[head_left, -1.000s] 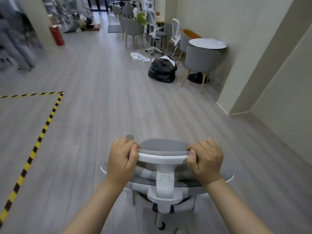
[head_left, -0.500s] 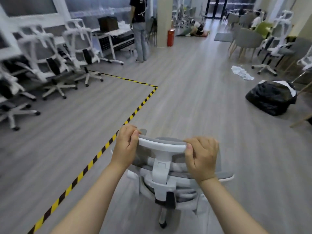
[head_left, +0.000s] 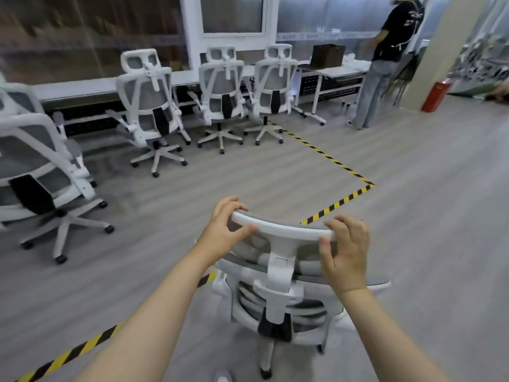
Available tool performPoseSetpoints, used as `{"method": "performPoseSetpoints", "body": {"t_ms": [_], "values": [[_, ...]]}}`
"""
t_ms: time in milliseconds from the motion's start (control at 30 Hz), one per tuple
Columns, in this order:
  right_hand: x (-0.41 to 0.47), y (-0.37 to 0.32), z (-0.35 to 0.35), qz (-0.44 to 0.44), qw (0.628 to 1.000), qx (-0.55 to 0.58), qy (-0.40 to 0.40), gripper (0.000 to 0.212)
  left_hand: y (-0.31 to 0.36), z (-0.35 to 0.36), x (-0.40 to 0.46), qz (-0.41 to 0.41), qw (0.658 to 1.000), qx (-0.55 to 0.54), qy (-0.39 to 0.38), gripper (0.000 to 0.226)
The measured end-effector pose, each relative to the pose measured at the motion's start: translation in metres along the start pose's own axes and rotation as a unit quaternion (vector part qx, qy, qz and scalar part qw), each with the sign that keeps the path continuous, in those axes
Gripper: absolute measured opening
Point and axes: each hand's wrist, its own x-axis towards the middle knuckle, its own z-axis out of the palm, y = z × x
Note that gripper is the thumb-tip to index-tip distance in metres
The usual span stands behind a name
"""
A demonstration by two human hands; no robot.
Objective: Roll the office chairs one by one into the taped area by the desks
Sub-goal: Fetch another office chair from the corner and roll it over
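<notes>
A white and grey office chair stands right in front of me, its back toward me, straddling the yellow-black floor tape. My left hand grips the left end of its headrest, thumb under the white rim. My right hand holds the right end, fingers over the top and thumb on the near side. Inside the taped area, several matching chairs stand by the desks: one at the left, another and two more further back.
White desks run along the window wall, with a dark box on top. A person in a black shirt stands at the desk's right end. A pillar and a red extinguisher are at far right.
My view has swung left toward the desks and parked chairs. The held chair has turned with me and now sits over the tape line. Both hands stay on the headrest.
</notes>
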Motion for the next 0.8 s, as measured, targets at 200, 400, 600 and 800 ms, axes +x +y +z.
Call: {"method": "performPoseSetpoints", "body": {"t_ms": [200,400,600,800], "values": [[0.095,0.023,0.120,-0.021,0.998,0.056,-0.016,0.034,-0.052,-0.046,0.089,-0.003,0.997,0.046,0.068,0.038],[0.193,0.025,0.238,-0.033,0.992,0.094,-0.083,0.034,-0.101,-0.105,0.184,-0.030,0.990,0.065,0.118,0.036],[0.275,0.020,0.350,-0.047,0.975,0.136,-0.168,0.038,-0.146,-0.167,0.273,-0.059,0.979,0.081,0.180,0.039],[0.350,0.017,0.459,-0.079,0.958,0.149,-0.231,0.052,-0.188,-0.216,0.356,-0.076,0.960,0.062,0.262,0.043]]}}
